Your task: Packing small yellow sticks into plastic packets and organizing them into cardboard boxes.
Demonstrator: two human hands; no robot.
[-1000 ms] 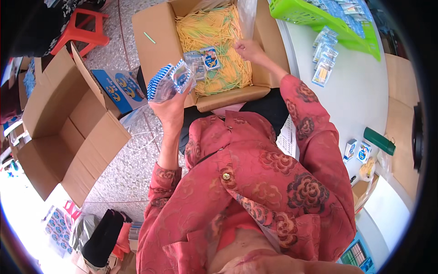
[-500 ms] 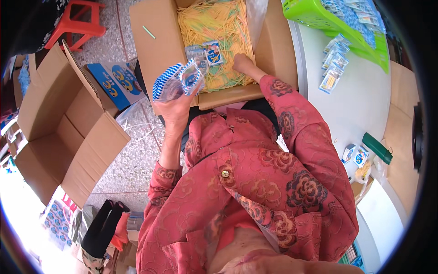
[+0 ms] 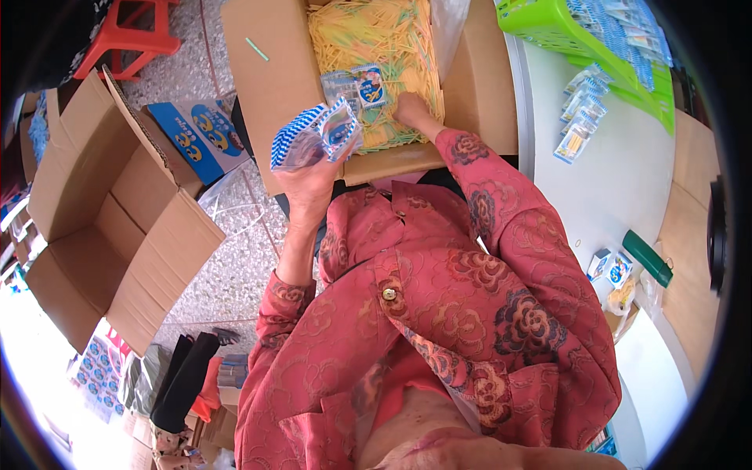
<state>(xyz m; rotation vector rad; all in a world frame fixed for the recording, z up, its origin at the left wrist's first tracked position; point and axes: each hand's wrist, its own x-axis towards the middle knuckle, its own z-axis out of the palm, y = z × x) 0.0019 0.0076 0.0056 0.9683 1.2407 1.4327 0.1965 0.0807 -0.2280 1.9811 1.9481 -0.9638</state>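
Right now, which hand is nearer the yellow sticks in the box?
Right. The right hand reaches into the yellow sticks, touching them; the left hand holds a packet stack outside the box.

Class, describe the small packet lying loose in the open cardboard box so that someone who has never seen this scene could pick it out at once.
Find the open cardboard box at the top, filled with thin yellow sticks. On that yellow pile, just left of the right hand, lies the small clear packet with a blue printed label. It is the only packet lying in the box; the others are bunched in the left hand or lie on the white table.
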